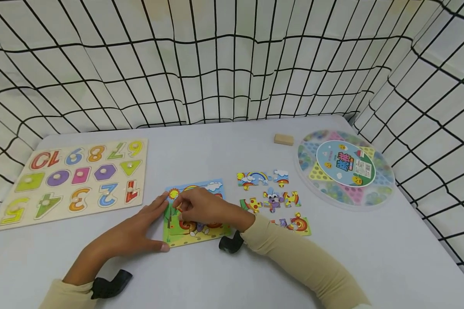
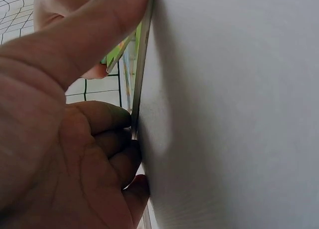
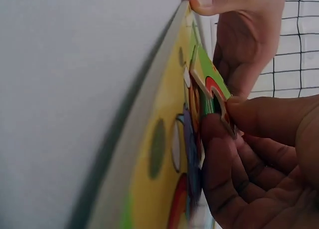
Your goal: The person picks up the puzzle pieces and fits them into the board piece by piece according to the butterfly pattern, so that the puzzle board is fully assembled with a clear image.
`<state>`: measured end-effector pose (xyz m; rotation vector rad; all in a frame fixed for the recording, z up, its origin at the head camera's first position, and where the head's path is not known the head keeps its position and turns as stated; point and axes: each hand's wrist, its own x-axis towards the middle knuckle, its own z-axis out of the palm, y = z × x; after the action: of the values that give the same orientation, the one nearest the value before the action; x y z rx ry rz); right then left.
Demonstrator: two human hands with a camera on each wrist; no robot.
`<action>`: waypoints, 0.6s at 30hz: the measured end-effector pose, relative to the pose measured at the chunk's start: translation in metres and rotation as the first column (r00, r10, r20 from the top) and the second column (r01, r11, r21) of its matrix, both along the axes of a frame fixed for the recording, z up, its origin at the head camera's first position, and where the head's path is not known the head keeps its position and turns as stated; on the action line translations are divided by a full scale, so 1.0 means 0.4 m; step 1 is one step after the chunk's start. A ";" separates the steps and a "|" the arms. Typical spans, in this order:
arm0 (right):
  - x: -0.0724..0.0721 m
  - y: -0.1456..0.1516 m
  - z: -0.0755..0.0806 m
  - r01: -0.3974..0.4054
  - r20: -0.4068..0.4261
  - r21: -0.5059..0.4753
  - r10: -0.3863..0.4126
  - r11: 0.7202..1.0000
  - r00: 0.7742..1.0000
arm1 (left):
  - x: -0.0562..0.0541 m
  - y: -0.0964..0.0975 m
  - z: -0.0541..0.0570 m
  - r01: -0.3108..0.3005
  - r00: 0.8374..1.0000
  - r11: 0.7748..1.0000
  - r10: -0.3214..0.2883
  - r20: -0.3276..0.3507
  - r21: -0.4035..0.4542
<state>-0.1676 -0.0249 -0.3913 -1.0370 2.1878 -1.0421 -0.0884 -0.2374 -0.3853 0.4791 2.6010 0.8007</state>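
Observation:
A picture puzzle board (image 1: 175,241) with a sun and rainbow scene lies in front of me. My left hand (image 1: 133,234) rests at its left side, fingers stretched along the edge and thumb at the near left corner. Over the board, my right hand (image 1: 203,206) pinches a green puzzle piece (image 3: 205,72) with a red-orange curve between thumb and forefinger. The piece is tilted, its lower edge close to the board in the right wrist view. Right of the board lie several loose pieces, among them a rainbow piece (image 1: 257,178) and a purple animal piece (image 1: 273,200).
On the left lies a wooden peg board (image 1: 66,207) with numbers and shapes. A round transparent game case (image 1: 346,165) lies at the right, near a small wooden block (image 1: 283,139). Black netting (image 1: 232,71) borders the white table's back and sides.

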 end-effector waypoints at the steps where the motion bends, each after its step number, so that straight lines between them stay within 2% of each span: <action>1: 0.002 -0.003 -0.003 -0.010 -0.024 0.010 0.010 1.000 1.000 | 0.002 0.000 -0.001 -0.007 1.000 1.000 0.007 0.004 -0.006; 5: 0.008 -0.006 -0.005 -0.019 -0.129 0.066 0.027 0.998 0.991 | -0.002 0.006 -0.003 -0.009 1.000 1.000 0.009 0.002 0.004; 13: 0.021 -0.018 -0.011 -0.017 -0.205 0.160 0.050 0.987 0.978 | 0.000 -0.003 -0.014 -0.011 1.000 1.000 0.011 0.003 0.019; 18: 0.025 -0.030 -0.001 -0.022 -0.201 0.179 0.058 0.984 0.978 | 0.003 -0.007 -0.016 -0.010 1.000 0.999 0.010 0.005 0.030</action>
<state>-0.1576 -0.0370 -0.3917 -1.1457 2.3626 -0.7349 -0.0872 -0.2404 -0.3917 0.4722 2.5926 0.8446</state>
